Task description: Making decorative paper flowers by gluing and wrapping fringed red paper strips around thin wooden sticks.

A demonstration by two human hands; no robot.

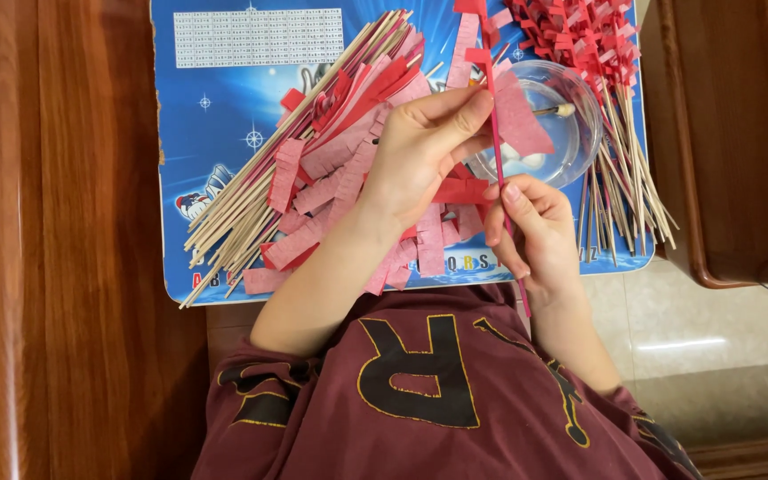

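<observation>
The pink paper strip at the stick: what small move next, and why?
Probably press the pink paper strip against the stick with the left hand while the right hand rolls it: the strip's free end hangs loose over the clear bowl.

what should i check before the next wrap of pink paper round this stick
1. Right hand grips the stick low down: ok.
2. Left hand fingers pinch the pink paper strip against the stick: ok.
3. Strip lies flat, not creased: cannot tell.
4. Clear bowl with its swab sits close behind the stick: ok.
5. Spare fringed strips and bare sticks lie on the blue board: ok.
6. Wrapped sticks are piled apart at the top right: ok.
</observation>
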